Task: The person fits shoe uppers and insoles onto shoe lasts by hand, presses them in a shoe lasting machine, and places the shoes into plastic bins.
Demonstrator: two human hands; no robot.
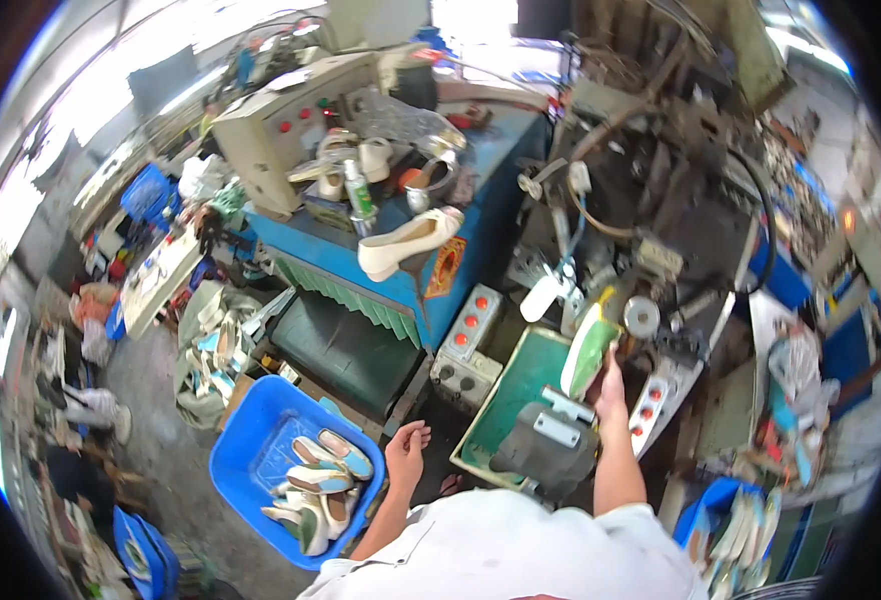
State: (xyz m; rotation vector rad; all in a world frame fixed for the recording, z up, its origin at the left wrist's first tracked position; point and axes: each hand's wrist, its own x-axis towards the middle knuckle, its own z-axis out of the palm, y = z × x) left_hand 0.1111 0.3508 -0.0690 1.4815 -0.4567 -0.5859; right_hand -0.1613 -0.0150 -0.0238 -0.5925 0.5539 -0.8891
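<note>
My right hand [608, 385] is closed on a shoe [588, 352] with a green sole face, held above the right edge of a green bin [520, 385]. My left hand [409, 446] is beside the right rim of a blue basin [228, 440], its fingers curled and nothing visible in them. Several pale shoes [322, 485] lie heaped in that basin. A dark machine part with a metal plate [557, 430] stands just below the held shoe. Farther forward, a white high-heeled shoe [400, 248] rests at the edge of the blue machine [335, 265].
Red-button control boxes stand at the centre [471, 322] and right [649, 405]. A spray bottle [356, 190] and a cup are on the blue machine. Beyond the green bin is dark machinery with hoses. Another basin of shoes [705, 515] is at lower right.
</note>
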